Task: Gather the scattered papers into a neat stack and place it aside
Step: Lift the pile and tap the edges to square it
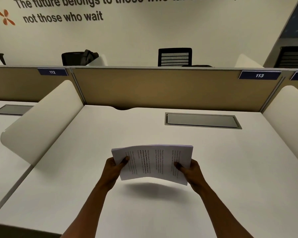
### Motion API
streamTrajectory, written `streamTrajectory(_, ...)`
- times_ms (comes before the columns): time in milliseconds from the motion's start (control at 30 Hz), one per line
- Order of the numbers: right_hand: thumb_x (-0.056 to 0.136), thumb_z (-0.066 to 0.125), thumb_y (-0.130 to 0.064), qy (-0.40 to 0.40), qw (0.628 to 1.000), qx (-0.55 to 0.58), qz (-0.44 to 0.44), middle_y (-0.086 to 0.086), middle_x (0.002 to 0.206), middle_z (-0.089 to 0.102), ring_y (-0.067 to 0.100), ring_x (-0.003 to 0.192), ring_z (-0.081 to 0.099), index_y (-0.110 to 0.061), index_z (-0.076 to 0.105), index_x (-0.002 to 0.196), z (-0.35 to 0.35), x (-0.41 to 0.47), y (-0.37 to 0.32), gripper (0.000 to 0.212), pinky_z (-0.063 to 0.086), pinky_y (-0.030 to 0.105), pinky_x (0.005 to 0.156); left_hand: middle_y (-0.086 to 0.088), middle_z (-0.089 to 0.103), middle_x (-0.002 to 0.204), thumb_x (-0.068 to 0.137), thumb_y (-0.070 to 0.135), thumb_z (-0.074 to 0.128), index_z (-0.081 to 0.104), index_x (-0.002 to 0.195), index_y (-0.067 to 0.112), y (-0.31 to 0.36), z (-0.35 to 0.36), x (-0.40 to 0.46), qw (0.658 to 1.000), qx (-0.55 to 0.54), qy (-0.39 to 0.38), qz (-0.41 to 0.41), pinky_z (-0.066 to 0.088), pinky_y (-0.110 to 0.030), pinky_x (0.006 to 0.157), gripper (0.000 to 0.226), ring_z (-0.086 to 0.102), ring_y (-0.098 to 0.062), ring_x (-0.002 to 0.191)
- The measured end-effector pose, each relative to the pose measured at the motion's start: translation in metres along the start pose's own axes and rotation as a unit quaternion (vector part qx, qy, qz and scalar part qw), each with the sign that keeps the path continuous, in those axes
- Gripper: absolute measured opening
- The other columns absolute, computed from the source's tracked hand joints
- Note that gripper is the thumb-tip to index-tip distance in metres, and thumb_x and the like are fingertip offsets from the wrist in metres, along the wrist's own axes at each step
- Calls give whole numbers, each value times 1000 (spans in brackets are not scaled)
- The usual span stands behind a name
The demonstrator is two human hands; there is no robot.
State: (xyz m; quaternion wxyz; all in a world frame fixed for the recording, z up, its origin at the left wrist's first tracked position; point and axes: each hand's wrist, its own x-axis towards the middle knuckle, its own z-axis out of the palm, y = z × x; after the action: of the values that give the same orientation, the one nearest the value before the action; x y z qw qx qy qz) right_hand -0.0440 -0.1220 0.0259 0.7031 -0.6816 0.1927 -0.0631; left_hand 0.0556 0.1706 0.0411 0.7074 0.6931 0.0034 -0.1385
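A stack of printed white papers (152, 163) hangs above the white desk (96, 152), slightly bowed, its shadow on the desktop just below. My left hand (114, 166) grips the stack's left edge with the thumb on top. My right hand (190, 170) grips the right edge the same way. The sheets look squared together, text running sideways to me. No loose sheets show elsewhere on the desk.
A grey cable hatch (202, 120) is set into the desk at the back right. Rounded white side dividers (41, 121) flank the desk, and a tan partition (162, 88) closes the back. Black chairs (175, 56) stand beyond it.
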Motion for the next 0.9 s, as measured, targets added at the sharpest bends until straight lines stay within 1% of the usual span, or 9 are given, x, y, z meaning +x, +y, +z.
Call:
streamTrajectory(133,73,77,-32,13,1000,-4,8,5,101,75,28,96,70,-19,71,104,2,-4,25,34,60,44,81,-14,75,99,91,11,67,71,106,1,-21,-2,-3,1000,-3,-6,-26,56,-25,69,19,68,-26,92)
streamTrajectory(267,78,79,-16,30,999,-5,19,5,103,75,24,97,70,-14,70,107,1,-6,46,30,59,35,78,-5,78,99,80,15,77,73,105,16,-40,0,-9,999,15,-20,-40,53,-28,80,25,68,-25,101)
streamTrajectory(333,79,79,-13,34,999,-9,20,4,103,75,24,96,69,-17,70,104,2,-4,46,27,59,36,78,-3,77,97,82,12,75,72,103,19,-43,2,-10,999,16,-11,-37,52,-27,79,22,67,-23,99)
streamTrajectory(400,80,77,-11,36,999,-13,17,5,101,74,24,95,69,-18,69,103,1,-2,42,24,58,35,76,-7,76,98,82,14,76,72,101,19,-42,4,-9,999,19,0,-39,52,-27,76,19,66,-25,98)
streamTrajectory(467,82,75,-10,31,999,-12,8,4,100,74,23,94,69,-18,69,103,1,0,37,23,57,29,72,-9,76,99,76,22,76,73,101,17,-39,3,-8,999,21,10,-32,53,-29,75,26,67,-28,98)
streamTrajectory(600,82,75,-11,29,1000,-10,3,5,102,74,22,95,68,-13,69,109,-1,2,35,27,56,30,74,-9,75,103,87,11,73,70,111,13,-38,1,-6,999,38,11,-15,54,-23,74,24,68,-23,97)
streamTrajectory(700,79,77,-9,28,999,-13,17,6,104,73,23,97,68,-12,68,110,-2,0,44,32,57,31,76,-6,75,102,88,11,71,69,109,15,-40,3,-9,998,66,13,-17,54,-20,70,22,68,-22,97)
streamTrajectory(833,82,74,-7,33,999,-3,8,3,101,74,20,95,68,-16,69,105,-1,-1,39,25,54,23,70,-9,74,98,90,10,69,69,108,11,-33,4,-7,997,70,37,2,52,-20,64,19,67,-22,88)
streamTrajectory(900,83,73,-6,34,999,4,5,3,101,73,18,93,68,-16,68,105,0,0,37,24,54,23,70,-10,73,95,91,10,68,69,108,9,-31,4,-5,997,72,40,5,51,-18,57,18,66,-20,82)
